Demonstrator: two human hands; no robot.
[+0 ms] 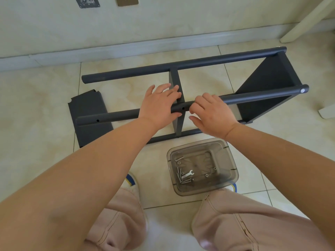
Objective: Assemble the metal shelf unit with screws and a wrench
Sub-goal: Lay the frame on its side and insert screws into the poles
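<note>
The dark grey metal shelf unit lies on its side on the tiled floor. Its upper front pole runs left to right and shows bare screw holes. My left hand grips this pole just left of the middle shelf panel. My right hand wraps over the same pole just right of that panel. A loose shelf panel lies flat on the floor at the left. A small silver wrench and several screws lie in a clear plastic box.
The wall and baseboard run close behind the unit. A white furniture leg stands at the far right. My knees in pink trousers and a shoe are at the bottom, beside the box.
</note>
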